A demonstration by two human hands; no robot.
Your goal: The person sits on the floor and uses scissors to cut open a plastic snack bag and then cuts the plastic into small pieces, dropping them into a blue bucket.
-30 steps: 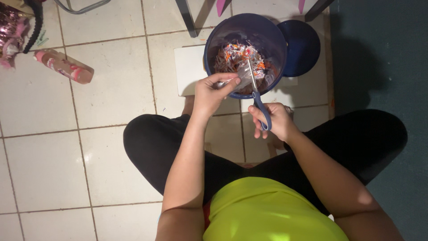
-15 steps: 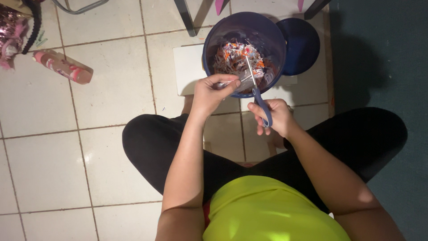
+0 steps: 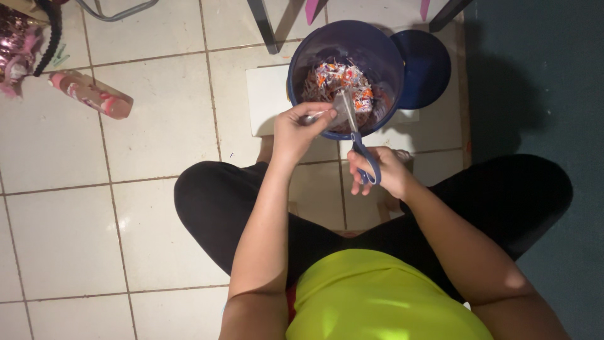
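Note:
I sit cross-legged on a white tiled floor. My right hand (image 3: pixel 385 171) grips blue-handled scissors (image 3: pixel 360 143), blades pointing up over a dark blue bucket (image 3: pixel 346 47). My left hand (image 3: pixel 301 129) pinches a thin silvery strip (image 3: pixel 327 114) of wrapper at the bucket's near rim, right by the blades. Inside the bucket lies a heap of orange, white and red cut wrapper pieces (image 3: pixel 340 82).
A round blue lid (image 3: pixel 428 68) lies right of the bucket, which rests on a white board (image 3: pixel 267 97). A pink bottle (image 3: pixel 91 94) lies on the floor at left, with a sequinned pink thing (image 3: pixel 16 47) in the corner. Chair legs (image 3: pixel 264 25) stand behind; dark carpet (image 3: pixel 541 82) at right.
Both hands stay over the bucket's near rim; the scissors shifted slightly while working on the strip. Little else changed.

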